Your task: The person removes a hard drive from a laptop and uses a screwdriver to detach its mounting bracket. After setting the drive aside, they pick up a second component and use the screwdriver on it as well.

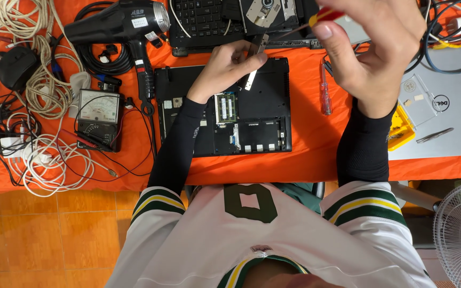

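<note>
Step in hand, likely: working screw on small metal bracket point(254, 63), held above open laptop base point(222, 109). Left hand point(225, 66) pinches bracket; right hand point(372, 45) clenches red-handled screwdriver point(308, 24), tip toward bracket. Next move calls for steady tip alignment. Spare screwdriver point(325, 93) right of base.

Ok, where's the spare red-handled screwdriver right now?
In the head view, the spare screwdriver lies on the orange table cover, just right of the opened laptop base and below the right hand.
</note>
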